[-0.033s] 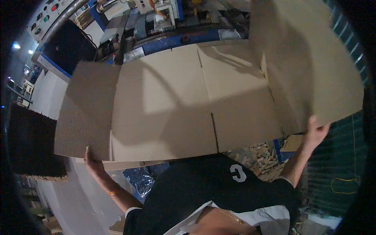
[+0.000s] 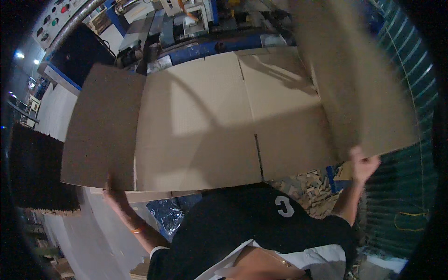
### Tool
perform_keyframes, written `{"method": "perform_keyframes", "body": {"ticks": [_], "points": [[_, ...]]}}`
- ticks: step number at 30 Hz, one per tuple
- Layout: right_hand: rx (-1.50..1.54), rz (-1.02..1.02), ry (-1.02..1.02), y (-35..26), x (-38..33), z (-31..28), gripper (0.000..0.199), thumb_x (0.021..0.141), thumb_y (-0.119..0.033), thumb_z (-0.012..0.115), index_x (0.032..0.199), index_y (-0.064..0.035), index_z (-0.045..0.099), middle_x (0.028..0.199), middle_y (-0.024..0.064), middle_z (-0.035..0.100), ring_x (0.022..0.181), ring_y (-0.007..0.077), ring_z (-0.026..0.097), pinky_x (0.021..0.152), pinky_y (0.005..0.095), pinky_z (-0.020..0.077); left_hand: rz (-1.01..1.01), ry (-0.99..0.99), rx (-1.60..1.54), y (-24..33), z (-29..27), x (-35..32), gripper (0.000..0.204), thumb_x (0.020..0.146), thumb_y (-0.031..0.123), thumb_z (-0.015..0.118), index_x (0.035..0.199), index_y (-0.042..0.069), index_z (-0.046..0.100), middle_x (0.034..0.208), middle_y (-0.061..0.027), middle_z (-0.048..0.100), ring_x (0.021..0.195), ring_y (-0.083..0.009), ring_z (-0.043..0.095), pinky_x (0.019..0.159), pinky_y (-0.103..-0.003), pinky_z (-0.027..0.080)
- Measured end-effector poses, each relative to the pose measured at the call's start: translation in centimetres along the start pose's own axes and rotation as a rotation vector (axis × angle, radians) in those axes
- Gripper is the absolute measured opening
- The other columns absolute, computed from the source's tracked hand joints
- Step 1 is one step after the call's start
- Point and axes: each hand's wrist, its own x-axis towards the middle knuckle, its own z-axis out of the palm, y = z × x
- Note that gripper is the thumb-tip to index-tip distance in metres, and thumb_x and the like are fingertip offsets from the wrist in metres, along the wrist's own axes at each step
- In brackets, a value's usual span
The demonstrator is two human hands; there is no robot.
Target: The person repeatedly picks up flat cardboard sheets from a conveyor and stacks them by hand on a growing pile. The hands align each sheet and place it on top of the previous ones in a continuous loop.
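Note:
A large flattened brown cardboard box (image 2: 210,126) is held up in front of me and fills the middle of the view. My left hand (image 2: 114,189) grips the lower edge of its left flap (image 2: 102,126), which bends toward me. My right hand (image 2: 364,163) holds the bottom edge of the right flap (image 2: 359,84), which is folded forward and looks blurred. Creases and a slit divide the sheet into panels. My black shirt (image 2: 242,224) shows below the box.
A dark stack of corrugated sheets (image 2: 39,172) stands at the left. Behind the box are a blue machine frame (image 2: 210,46) and a control panel with coloured buttons (image 2: 56,18). Wood offcuts (image 2: 312,186) lie at the lower right by a green corrugated wall (image 2: 406,196).

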Motion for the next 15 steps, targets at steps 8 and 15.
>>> {"method": "perform_keyframes", "body": {"ticks": [8, 15], "points": [[-0.183, -0.497, -0.882, 1.8, -5.6, 9.1, 0.032, 0.071, -0.016, 0.068, 0.102, -0.0136, 0.064, 0.115, 0.0051, 0.059, 0.11, 0.0276, 0.053, 0.091, 0.0394, 0.0451, 0.879, -0.55, 0.377, 9.4, 8.9, -7.0, 0.053, 0.071, 0.0, 0.055, 0.122, 0.012, 0.053, 0.132, -0.0131, 0.045, 0.125, -0.0318, 0.039, 0.105, -0.044, 0.026], [-0.229, -0.578, -0.994, 6.5, -4.2, 10.5, 0.044, 0.079, -0.032, 0.058, 0.12, -0.0168, 0.053, 0.13, 0.0054, 0.047, 0.118, 0.0257, 0.046, 0.097, 0.041, 0.0394, 0.998, -0.66, 0.552, 12.3, 9.6, -4.9, 0.056, 0.073, 0.004, 0.056, 0.127, 0.015, 0.049, 0.135, -0.0106, 0.042, 0.127, -0.0308, 0.036, 0.105, -0.045, 0.026]]}}
